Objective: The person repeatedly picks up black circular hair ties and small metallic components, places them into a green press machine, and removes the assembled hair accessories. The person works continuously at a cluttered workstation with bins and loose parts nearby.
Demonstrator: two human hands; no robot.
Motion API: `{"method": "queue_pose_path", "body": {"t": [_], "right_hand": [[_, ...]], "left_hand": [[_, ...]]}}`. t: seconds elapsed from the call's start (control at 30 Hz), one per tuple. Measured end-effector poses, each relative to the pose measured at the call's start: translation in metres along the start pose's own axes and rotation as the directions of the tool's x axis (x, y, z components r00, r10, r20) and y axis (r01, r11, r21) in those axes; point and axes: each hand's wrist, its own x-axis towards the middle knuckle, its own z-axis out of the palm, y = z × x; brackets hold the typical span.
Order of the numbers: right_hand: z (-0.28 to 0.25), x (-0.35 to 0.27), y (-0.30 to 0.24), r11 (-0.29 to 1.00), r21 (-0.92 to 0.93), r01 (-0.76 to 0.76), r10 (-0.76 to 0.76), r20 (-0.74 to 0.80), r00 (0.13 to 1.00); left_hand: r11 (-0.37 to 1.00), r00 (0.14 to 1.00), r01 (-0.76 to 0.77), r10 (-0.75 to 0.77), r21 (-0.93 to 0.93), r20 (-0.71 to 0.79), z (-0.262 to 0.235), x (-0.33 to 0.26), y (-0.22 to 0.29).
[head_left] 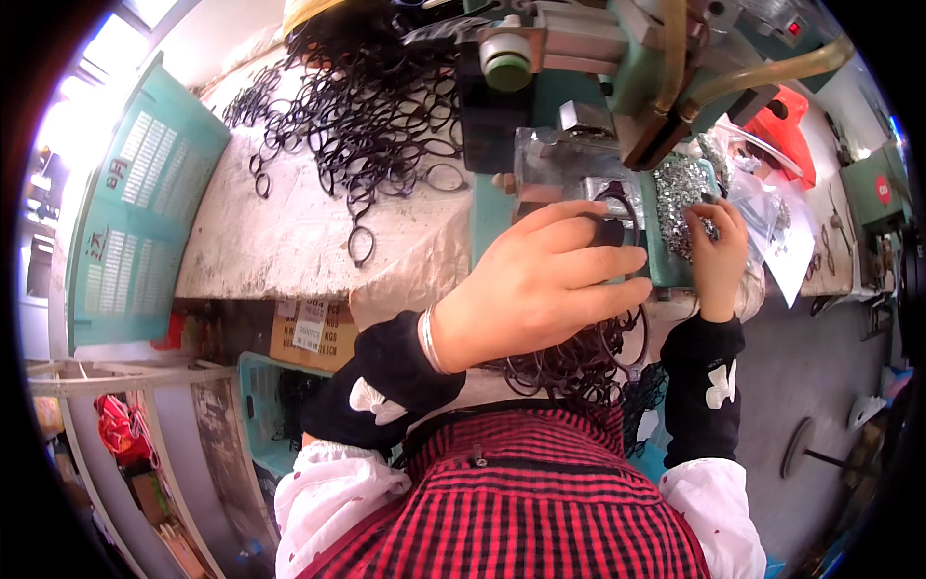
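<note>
My left hand [540,275] is closed around a thin black looped frame [622,198], shaped like an eyeglass frame, in front of the machine. Its fingers hide part of the frame. Over at the right, my right hand [721,253] dips its bent fingertips into a green tray [662,253] heaped with small shiny metal parts [675,198]. The fingers look pinched together; whatever is between them is too small to make out. Below my left hand, more dark looped frames [579,367] lie bunched at my lap.
A green bench machine [627,68] with yellowish hoses stands over the work spot. Many black looped frames [371,125] are heaped on the table [246,232] at the back left. A green plastic crate [135,212] stands at the far left, and a red bag [786,130] lies back right.
</note>
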Motion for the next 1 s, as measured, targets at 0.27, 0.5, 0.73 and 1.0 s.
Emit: {"method": "queue_pose_path", "body": {"t": [0.27,0.5,0.73,1.0], "right_hand": [[0.001,-0.002,0.010,0.827,0.491,-0.275,0.289,0.049,0.956],[-0.014,-0.020,-0.009,0.752,0.536,-0.384,0.365,0.147,0.919],[-0.010,-0.006,-0.040,0.682,0.635,-0.363,0.339,0.165,0.926],[-0.012,-0.007,-0.044,0.636,0.666,-0.390,0.324,0.228,0.918]], "left_hand": [[1.000,0.999,-0.006,0.006,0.006,-0.033,0.001,-0.005,0.004],[0.859,0.808,0.461,-0.300,0.225,-0.508,0.010,-0.067,-0.005],[0.547,0.436,0.813,-0.799,-0.200,-0.414,0.014,-0.109,-0.118],[0.545,0.441,0.833,-0.755,-0.091,-0.486,0.017,-0.097,-0.124]]}}
